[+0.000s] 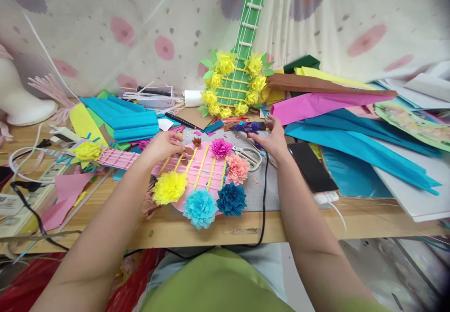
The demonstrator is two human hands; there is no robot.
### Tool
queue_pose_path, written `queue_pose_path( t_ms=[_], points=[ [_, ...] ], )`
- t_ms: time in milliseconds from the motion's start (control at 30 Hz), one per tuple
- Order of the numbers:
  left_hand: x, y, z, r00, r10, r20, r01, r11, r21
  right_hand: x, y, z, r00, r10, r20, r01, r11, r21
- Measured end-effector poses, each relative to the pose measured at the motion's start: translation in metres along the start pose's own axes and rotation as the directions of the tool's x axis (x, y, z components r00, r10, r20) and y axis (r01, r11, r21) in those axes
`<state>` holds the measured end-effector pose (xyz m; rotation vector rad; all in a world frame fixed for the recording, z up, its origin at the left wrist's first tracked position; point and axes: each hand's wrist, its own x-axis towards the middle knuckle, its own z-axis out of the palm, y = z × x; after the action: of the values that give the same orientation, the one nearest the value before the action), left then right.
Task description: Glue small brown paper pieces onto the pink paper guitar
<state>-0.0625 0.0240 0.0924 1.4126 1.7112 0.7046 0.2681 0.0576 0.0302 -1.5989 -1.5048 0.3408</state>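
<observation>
A pink paper guitar (202,169) lies flat on the table in front of me, ringed by yellow, light blue, dark blue, peach and magenta paper flowers. My left hand (164,144) rests on its upper edge, fingers curled and pinching a small brown paper piece (188,150). My right hand (272,138) reaches past the guitar to a blue glue gun (246,127) and closes on its handle. Scissors (250,155) lie just below that hand.
A green paper guitar with yellow flowers (235,85) leans against the back wall. Folded sheets of blue, pink and brown paper (351,129) pile up on the right, more blue paper (123,117) at left. A phone (311,167) lies right of my arm. Cables and a power strip (24,181) sit at left.
</observation>
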Motion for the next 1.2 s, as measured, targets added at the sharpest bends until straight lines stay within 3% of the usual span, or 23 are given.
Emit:
queue_pose_path(
  t_ms=[67, 100, 133, 200, 267, 333, 400, 533, 733, 867, 1000, 1100, 1200],
  points=[
    [-0.003, 0.000, 0.000, 1.000, 0.007, -0.003, -0.007, 0.999, -0.037, -0.012, -0.028, -0.006, 0.989, 0.002, -0.149, 0.000, 1.000, 0.016],
    [-0.005, 0.000, 0.001, 1.000, 0.010, -0.009, -0.011, 0.999, -0.050, -0.019, -0.046, -0.006, 0.990, -0.001, -0.141, 0.009, 0.998, 0.056],
    [-0.007, 0.001, 0.001, 1.000, 0.011, -0.019, -0.013, 0.998, -0.058, -0.026, -0.064, -0.003, 0.998, -0.013, -0.068, 0.020, 0.994, 0.104],
    [-0.012, 0.005, 0.001, 0.999, 0.009, -0.033, -0.010, 0.998, -0.061, -0.041, -0.098, 0.010, 0.980, -0.050, 0.191, 0.010, 0.979, 0.205],
    [-0.016, 0.008, 0.002, 1.000, -0.006, -0.023, 0.005, 0.998, -0.059, -0.054, -0.124, 0.030, 0.873, -0.064, 0.483, -0.069, 0.965, 0.252],
    [-0.019, 0.009, 0.002, 1.000, -0.029, 0.005, 0.029, 0.995, -0.096, -0.062, -0.138, 0.050, 0.776, -0.052, 0.628, -0.141, 0.957, 0.254],
    [-0.021, 0.008, 0.003, 0.998, -0.043, 0.041, 0.049, 0.984, -0.172, -0.065, -0.143, 0.066, 0.744, -0.057, 0.665, -0.134, 0.963, 0.232],
    [-0.019, 0.000, 0.001, 0.997, -0.045, 0.060, 0.059, 0.969, -0.240, -0.061, -0.137, 0.079, 0.752, -0.049, 0.657, -0.108, 0.974, 0.197],
    [-0.018, -0.002, 0.005, 0.998, -0.054, 0.046, 0.061, 0.984, -0.167, -0.055, -0.127, 0.067, 0.734, -0.051, 0.677, -0.089, 0.982, 0.170],
    [-0.016, -0.003, 0.006, 0.996, -0.036, 0.085, 0.047, 0.990, -0.135, -0.051, -0.126, 0.060, 0.735, -0.077, 0.674, -0.115, 0.965, 0.236],
    [-0.017, 0.000, -0.010, 0.999, 0.027, -0.033, -0.029, 0.999, -0.039, -0.048, -0.125, 0.064, 0.738, -0.081, 0.670, -0.140, 0.953, 0.270],
    [-0.020, 0.008, -0.017, 0.989, 0.056, -0.137, -0.067, 0.995, -0.077, -0.048, -0.129, 0.074, 0.723, -0.088, 0.686, -0.164, 0.942, 0.294],
    [-0.020, 0.013, -0.011, 0.997, 0.077, -0.018, -0.079, 0.976, -0.201, -0.048, -0.137, 0.085, 0.713, -0.084, 0.696, -0.193, 0.931, 0.310]
  ],
)
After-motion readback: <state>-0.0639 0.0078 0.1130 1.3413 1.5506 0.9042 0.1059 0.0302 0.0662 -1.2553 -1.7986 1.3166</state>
